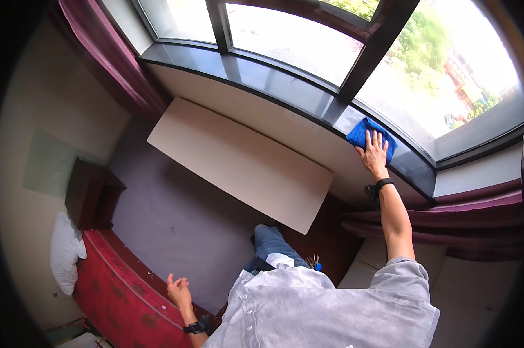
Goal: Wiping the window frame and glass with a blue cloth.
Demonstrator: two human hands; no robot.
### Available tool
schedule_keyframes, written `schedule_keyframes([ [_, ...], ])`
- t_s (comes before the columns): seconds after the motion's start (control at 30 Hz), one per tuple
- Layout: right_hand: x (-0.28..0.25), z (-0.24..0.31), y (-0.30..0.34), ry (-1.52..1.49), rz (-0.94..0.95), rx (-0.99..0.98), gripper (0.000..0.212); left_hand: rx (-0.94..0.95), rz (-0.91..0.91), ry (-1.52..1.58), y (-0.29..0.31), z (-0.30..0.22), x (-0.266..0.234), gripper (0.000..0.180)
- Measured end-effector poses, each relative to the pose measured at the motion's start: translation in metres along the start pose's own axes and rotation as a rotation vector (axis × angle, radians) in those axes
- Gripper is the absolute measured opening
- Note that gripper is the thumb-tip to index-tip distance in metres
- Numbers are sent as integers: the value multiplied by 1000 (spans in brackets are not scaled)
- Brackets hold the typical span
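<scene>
My right hand [375, 152] reaches out to the window sill [300, 87], its fingers over a bunched blue cloth [359, 134] that it presses against the dark, glossy surface. Part of the cloth is hidden under the palm. Down at the lower left, my left hand [179, 291] hangs in the air with nothing in it, its fingers loosely bent and apart. The nearest thing to it is a red bed base or mattress [114, 284], and I see no contact between them.
A long pale table or board [239, 159] lies below the sill. Purple curtains [108, 58] hang at both window ends. On the left are a dark wooden cabinet [91, 191] and a white pillow [64, 252]. Dark window frames [355, 64] rise beyond the sill.
</scene>
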State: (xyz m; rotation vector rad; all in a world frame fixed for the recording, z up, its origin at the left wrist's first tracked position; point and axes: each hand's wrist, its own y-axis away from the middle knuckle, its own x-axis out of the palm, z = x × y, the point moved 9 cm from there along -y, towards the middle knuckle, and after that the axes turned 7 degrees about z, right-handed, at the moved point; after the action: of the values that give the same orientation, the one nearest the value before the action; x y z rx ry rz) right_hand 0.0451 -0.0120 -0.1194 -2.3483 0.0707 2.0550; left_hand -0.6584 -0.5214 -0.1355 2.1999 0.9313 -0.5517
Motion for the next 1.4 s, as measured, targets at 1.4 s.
schedule_keyframes([
  [1.4, 18, -32, -36, -61, -113, 530, 58, 918, 810, -859, -211, -434, 306, 40],
])
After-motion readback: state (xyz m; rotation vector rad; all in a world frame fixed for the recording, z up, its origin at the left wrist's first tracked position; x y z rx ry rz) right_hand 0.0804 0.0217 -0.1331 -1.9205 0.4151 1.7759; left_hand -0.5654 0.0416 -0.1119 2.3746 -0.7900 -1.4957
